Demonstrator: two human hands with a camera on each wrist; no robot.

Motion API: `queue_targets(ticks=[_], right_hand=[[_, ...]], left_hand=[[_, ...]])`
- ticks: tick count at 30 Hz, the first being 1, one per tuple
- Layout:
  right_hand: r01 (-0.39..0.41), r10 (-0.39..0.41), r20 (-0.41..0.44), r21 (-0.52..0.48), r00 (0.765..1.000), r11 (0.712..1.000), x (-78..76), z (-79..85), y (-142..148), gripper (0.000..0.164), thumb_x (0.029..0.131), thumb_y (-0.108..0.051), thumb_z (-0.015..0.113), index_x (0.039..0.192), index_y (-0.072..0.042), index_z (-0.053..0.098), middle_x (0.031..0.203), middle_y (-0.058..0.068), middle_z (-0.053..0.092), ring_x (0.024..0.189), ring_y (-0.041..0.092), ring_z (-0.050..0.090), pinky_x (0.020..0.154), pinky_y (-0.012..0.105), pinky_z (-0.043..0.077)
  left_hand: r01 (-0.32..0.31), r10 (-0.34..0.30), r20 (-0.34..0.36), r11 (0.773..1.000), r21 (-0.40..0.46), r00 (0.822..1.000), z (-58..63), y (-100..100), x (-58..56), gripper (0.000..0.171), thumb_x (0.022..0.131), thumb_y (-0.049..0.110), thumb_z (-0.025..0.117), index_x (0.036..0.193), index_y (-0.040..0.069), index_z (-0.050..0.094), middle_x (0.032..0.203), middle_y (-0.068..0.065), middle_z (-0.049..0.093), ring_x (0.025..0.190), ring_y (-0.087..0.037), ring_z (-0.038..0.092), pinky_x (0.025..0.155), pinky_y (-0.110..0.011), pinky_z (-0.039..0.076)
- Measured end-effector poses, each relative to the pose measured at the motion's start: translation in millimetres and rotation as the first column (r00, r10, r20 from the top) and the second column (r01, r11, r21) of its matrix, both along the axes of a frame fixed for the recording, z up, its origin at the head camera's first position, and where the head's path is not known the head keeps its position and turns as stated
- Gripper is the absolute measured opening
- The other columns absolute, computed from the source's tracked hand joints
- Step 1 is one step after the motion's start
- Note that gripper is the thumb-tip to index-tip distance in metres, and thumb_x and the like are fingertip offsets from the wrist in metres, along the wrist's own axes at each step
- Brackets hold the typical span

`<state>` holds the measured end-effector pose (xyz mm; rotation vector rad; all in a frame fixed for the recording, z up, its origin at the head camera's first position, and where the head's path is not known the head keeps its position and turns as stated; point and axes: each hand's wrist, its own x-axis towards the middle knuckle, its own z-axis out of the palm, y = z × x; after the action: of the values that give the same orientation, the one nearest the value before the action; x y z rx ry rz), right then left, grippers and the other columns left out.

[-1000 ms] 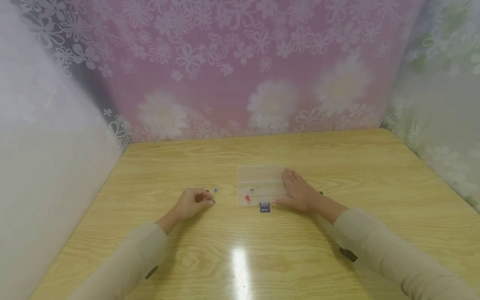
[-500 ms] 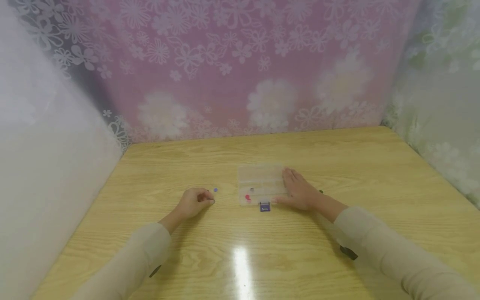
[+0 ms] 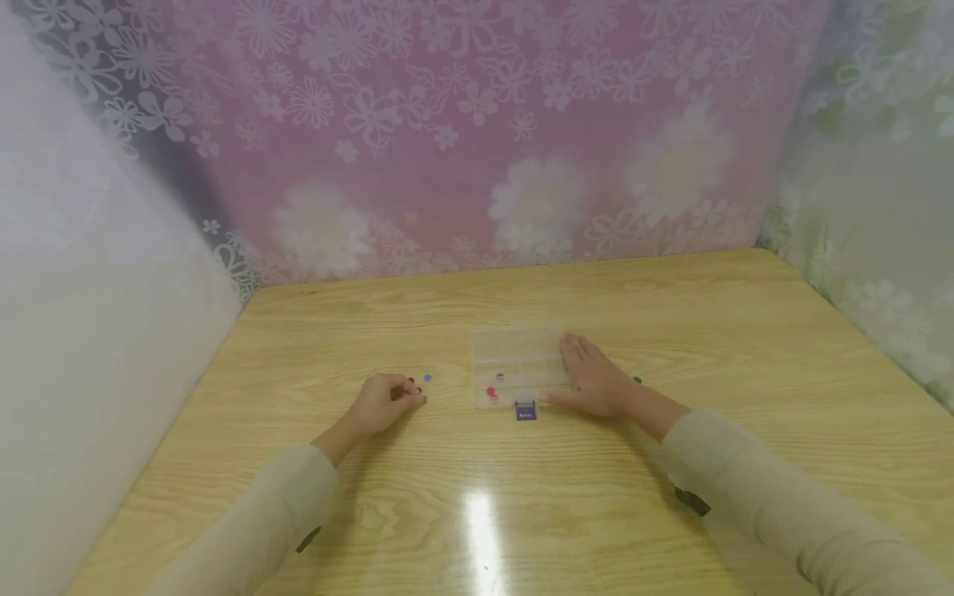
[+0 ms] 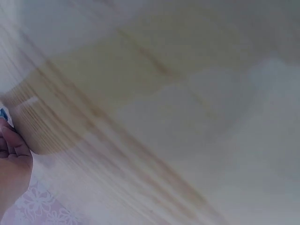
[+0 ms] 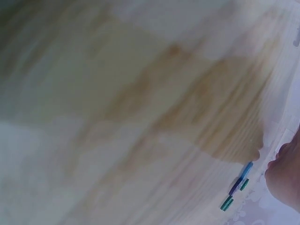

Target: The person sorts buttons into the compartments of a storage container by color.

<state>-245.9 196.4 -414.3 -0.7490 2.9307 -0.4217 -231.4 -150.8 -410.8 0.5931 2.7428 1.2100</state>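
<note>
The left hand [image 3: 383, 402] pinches a small dark round piece [image 3: 424, 400] between thumb and fingertips, just above or on the table. In the left wrist view this hand [image 4: 13, 150] is at the left edge, with a bit of blue [image 4: 3, 114] at its fingertips. A small blue disc [image 3: 427, 377] and a dark one [image 3: 411, 380] lie just beyond the fingers. The right hand [image 3: 596, 382] rests with straight fingers along the right side of a clear divided plastic box [image 3: 514, 343]. Red pieces [image 3: 491, 391] and a dark piece [image 3: 500, 377] lie in the box.
A dark blue latch [image 3: 525, 410] sticks out from the box's front edge. A green piece [image 3: 637, 381] lies beyond the right wrist on the wooden table [image 3: 417, 513]. In the right wrist view, a blue-purple strip [image 5: 241, 179] and green pieces [image 5: 226, 203] show near the hand.
The left fingers have shifted slightly, and a dark reddish spot now shows by their tips. The right hand and the box have stayed in place.
</note>
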Motion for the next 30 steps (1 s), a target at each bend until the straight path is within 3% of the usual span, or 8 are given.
queue_targets(ticks=[6,11,17,23,30], right_hand=[[0.005,-0.005,0.006,-0.004,1.000,1.000,0.2,0.2,0.1,0.103,0.086,-0.062,0.048,0.142,0.014,0.007,0.151,0.032,0.005,0.141,0.043,0.006,0.116,0.050,0.009],[0.011,-0.011,0.019,-0.010,1.000,1.000,0.4,0.6,-0.2,0.103,0.086,-0.062,0.048,0.142,0.014,0.008,0.151,0.031,0.005,0.141,0.043,0.006,0.116,0.051,0.009],[0.010,-0.010,0.013,-0.020,1.000,1.000,0.1,-0.7,0.9,0.103,0.086,-0.062,0.049,0.142,0.015,0.009,0.151,0.032,0.006,0.141,0.044,0.007,0.115,0.052,0.009],[0.012,-0.012,0.011,-0.013,1.000,1.000,0.1,-0.2,0.6,0.104,0.085,-0.063,0.049,0.142,0.014,0.008,0.151,0.032,0.006,0.141,0.044,0.007,0.115,0.052,0.009],[0.009,-0.009,0.000,0.000,1.000,1.000,-0.5,-0.5,-0.1,0.103,0.086,-0.062,0.048,0.142,0.014,0.009,0.151,0.032,0.007,0.141,0.044,0.007,0.115,0.052,0.010]], left_hand=[[0.028,-0.028,0.028,1.000,0.009,0.999,0.8,-1.8,-0.6,0.015,0.090,0.007,0.058,0.087,-0.006,0.065,0.095,-0.019,0.067,0.097,-0.033,0.063,0.085,-0.038,0.053],[0.003,-0.003,0.064,1.000,-0.002,0.998,1.7,-2.5,-0.3,0.016,0.091,0.009,0.057,0.090,-0.005,0.066,0.098,-0.018,0.066,0.090,-0.025,0.062,0.076,-0.028,0.053],[0.004,-0.004,0.079,1.000,-0.005,0.997,3.6,-3.6,-1.8,0.017,0.091,0.011,0.057,0.090,-0.003,0.066,0.102,-0.018,0.066,0.093,-0.026,0.061,0.078,-0.032,0.054],[-0.013,0.012,0.127,1.000,0.009,0.992,4.3,-2.8,-4.8,0.019,0.092,0.012,0.056,0.092,-0.004,0.066,0.096,-0.017,0.068,0.066,-0.012,0.053,0.054,-0.018,0.045],[-0.023,0.022,0.129,1.000,0.005,0.991,6.4,1.9,-6.2,0.020,0.092,0.014,0.057,0.095,-0.003,0.067,0.094,-0.016,0.069,0.062,-0.009,0.053,0.055,-0.018,0.047]])
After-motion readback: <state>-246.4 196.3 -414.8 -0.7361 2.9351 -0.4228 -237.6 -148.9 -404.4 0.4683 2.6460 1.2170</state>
